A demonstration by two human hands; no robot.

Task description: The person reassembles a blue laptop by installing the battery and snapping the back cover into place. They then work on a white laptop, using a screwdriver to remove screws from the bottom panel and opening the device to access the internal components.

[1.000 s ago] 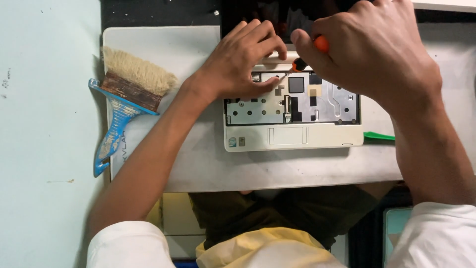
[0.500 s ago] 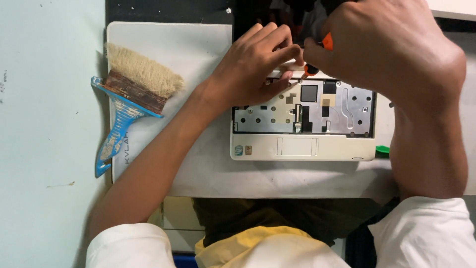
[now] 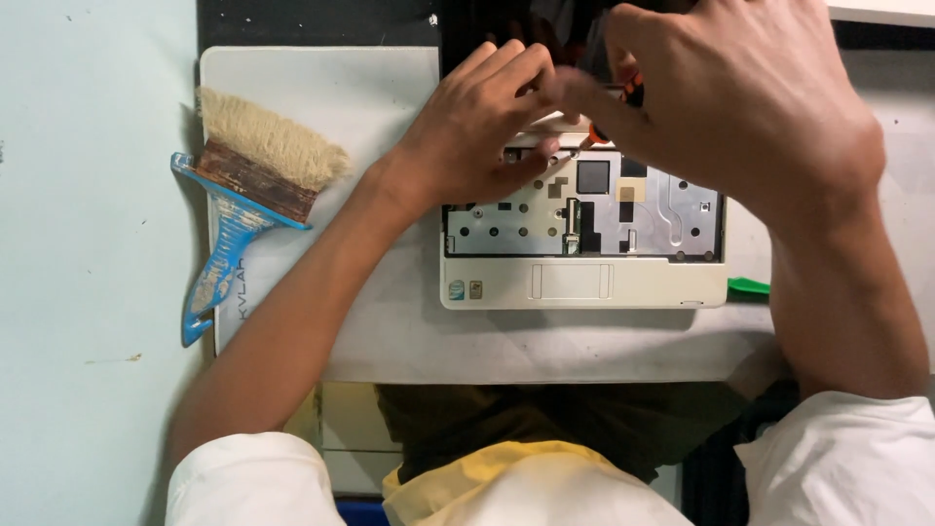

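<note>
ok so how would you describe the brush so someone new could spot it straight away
Start at the white mat that covers the desk and go to its left edge, away from the opened laptop base under both hands. There lies a wide paintbrush with pale bristles, a rusty band and a chipped blue handle, the only blue tool there.

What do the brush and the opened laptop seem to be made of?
Brush: pale, frayed bristles, natural or synthetic; a rusty-looking metal band; a chipped blue painted handle, perhaps wood. Laptop: matte cream casing, likely plastic; the exposed inner plate shines dull grey, probably metal.
</note>
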